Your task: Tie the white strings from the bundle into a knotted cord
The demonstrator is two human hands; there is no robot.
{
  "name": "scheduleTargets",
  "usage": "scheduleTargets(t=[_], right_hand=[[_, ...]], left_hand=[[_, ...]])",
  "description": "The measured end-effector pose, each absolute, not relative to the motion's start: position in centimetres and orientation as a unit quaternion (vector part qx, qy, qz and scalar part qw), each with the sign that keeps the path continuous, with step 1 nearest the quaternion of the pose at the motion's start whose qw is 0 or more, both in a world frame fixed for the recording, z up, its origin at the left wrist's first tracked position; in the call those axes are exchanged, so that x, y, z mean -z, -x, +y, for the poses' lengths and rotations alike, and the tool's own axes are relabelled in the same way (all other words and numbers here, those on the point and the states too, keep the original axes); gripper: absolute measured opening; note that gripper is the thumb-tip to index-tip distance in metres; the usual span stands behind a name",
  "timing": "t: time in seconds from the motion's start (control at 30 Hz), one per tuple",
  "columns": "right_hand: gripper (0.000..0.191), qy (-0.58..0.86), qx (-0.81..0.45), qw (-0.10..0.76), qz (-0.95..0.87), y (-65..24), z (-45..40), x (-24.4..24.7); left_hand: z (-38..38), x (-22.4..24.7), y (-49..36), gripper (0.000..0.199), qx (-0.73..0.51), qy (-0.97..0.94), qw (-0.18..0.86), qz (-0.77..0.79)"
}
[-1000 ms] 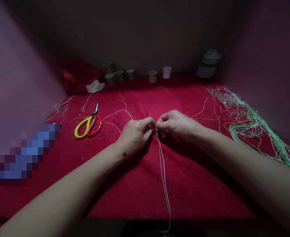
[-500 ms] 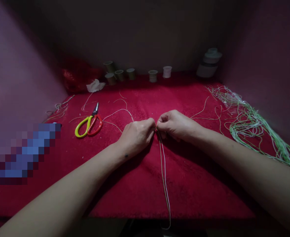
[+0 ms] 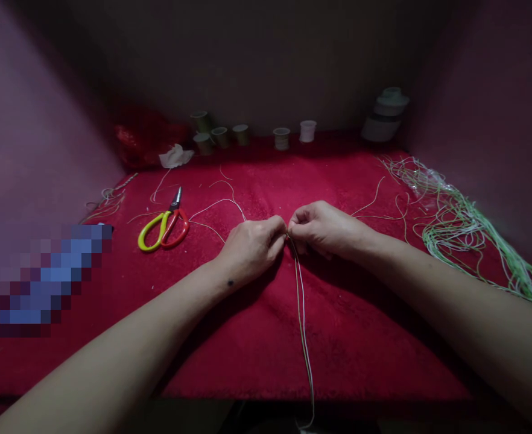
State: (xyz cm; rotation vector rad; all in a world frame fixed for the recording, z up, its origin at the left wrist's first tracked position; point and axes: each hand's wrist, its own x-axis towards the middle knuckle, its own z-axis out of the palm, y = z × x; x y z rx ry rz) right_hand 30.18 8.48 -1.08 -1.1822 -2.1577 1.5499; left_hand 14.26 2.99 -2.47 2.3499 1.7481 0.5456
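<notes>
My left hand (image 3: 254, 247) and my right hand (image 3: 323, 229) meet at the middle of the red cloth, fingertips nearly touching. Both pinch thin cords at one spot; the exact join is too small to make out. From between them, a green and a white cord (image 3: 303, 313) hang toward me and over the front edge. More thin cord (image 3: 223, 201) runs out on the far side of my left hand. Scissors (image 3: 169, 226) with one yellow and one red handle lie left of my left hand, tips pointing away.
Thread spools (image 3: 281, 138) stand along the back, with a white bottle (image 3: 386, 114) at the back right. Green and white cords (image 3: 474, 235) are heaped on the right. A crumpled tissue (image 3: 176, 157) and a red bag (image 3: 148, 135) sit back left. A blurred blue item (image 3: 62, 271) lies left.
Both hands stay at nearly the same place, still pinching. The hanging cords have shifted slightly at their lower end.
</notes>
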Motion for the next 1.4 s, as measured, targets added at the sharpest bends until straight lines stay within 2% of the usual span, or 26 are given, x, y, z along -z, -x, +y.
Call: scheduleTargets(t=[0.63,1.1,1.27,1.4], right_hand=[[0.008,0.436,-0.495,0.107,-0.744,-30.11,8.29,0.97],[0.006,0.392,-0.515,0.099,-0.756,-30.56,8.68,1.13],[0.006,0.367,-0.465,0.109,-0.798,-30.42,8.68,1.07],[0.008,0.347,-0.365,0.125,-0.855,-30.35,8.68,1.25]], left_hand=[[2.98,2.48,-13.95,0.013,-0.151,-0.801,0.082,0.573],[3.22,2.33,-14.21,0.021,-0.171,-0.789,0.120,0.577],[3.24,2.46,-14.20,0.022,-0.153,-0.787,0.102,0.589],[3.25,2.44,-14.27,0.022,-0.147,-0.785,0.095,0.594]])
